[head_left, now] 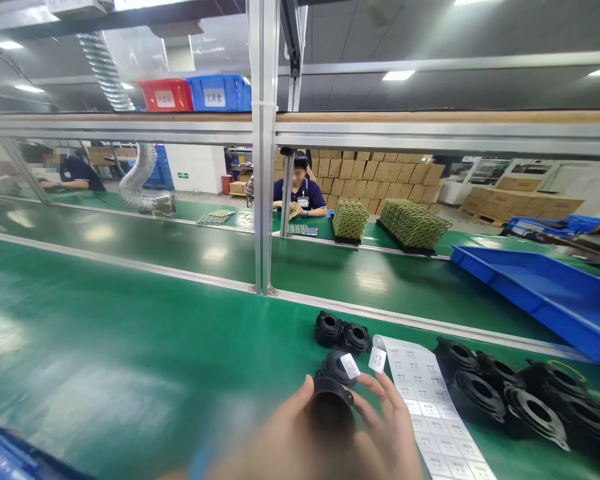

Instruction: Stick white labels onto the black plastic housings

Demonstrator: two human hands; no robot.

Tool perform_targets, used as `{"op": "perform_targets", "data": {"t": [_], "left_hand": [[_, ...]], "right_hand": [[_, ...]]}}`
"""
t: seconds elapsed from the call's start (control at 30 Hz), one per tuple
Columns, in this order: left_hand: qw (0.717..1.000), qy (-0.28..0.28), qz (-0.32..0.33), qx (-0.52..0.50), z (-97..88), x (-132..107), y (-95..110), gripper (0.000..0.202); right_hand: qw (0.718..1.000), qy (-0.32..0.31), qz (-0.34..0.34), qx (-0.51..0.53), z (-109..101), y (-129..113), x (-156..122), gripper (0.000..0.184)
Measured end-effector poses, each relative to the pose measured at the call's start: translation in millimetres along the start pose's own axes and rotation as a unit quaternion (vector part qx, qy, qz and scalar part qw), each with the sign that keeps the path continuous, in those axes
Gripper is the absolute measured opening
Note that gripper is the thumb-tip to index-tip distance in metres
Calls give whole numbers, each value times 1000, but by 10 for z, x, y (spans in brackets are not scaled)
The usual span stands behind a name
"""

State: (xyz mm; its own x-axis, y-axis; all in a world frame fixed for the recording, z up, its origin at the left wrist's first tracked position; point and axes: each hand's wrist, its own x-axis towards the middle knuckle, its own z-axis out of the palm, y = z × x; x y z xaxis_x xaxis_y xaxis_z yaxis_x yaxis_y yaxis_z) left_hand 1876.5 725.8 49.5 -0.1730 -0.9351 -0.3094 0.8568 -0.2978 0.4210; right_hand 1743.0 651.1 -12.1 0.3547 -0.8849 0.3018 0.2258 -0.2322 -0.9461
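My left hand (275,427), blurred at the wrist, is closed round a black round plastic housing (331,413), whose dark hollow side faces me. To its right, my right hand (393,423) has two small white labels, one label (350,366) and another label (377,360), at its fingertips. The right thumb and fingers lie close to the housing's edge; whether they press on it I cannot tell. Just beyond are more black housings (329,328) on the green bench. A long white sheet of printed labels (430,407) lies beside my right hand, its far end curled.
Several black housings (480,393) crowd the right side, near a large blue tray (535,293). A metal post (263,200) and rail stand ahead. Across the belt, a person (303,190) works near stacks of greenish ring-shaped parts (413,223). Red and blue bins sit on the overhead shelf.
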Motion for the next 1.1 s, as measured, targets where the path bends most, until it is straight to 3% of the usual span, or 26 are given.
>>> {"op": "perform_targets", "data": {"t": [0.1,0.27,0.47,0.57,0.67,0.77,0.83,0.97,1.1], "left_hand": [[1000,0,-8,9,-88,16,-26,52],[998,-1,-36,45,-206,36,-45,50],[998,2,38,54,-176,8,-81,48],[996,-15,36,82,-202,19,-107,44],[994,-25,11,102,-247,33,-111,45],[993,-19,10,117,-240,20,-113,50],[992,-15,31,119,-197,0,-114,49],[998,-21,43,35,-86,-34,-80,40],[998,-42,42,-26,-41,-50,-29,36]], "right_hand": [[1000,-6,12,15,18,-54,17,65],[995,-45,88,4,42,-232,27,72],[998,0,55,15,28,-30,-2,77],[999,7,39,25,35,-44,17,74],[997,9,5,-83,-10,-296,83,75],[962,-63,0,-265,-78,-593,167,88],[940,-116,-3,-322,-92,-697,214,96],[949,-152,-2,-278,-45,-670,253,90],[976,-122,91,-154,8,-627,240,75]]}}
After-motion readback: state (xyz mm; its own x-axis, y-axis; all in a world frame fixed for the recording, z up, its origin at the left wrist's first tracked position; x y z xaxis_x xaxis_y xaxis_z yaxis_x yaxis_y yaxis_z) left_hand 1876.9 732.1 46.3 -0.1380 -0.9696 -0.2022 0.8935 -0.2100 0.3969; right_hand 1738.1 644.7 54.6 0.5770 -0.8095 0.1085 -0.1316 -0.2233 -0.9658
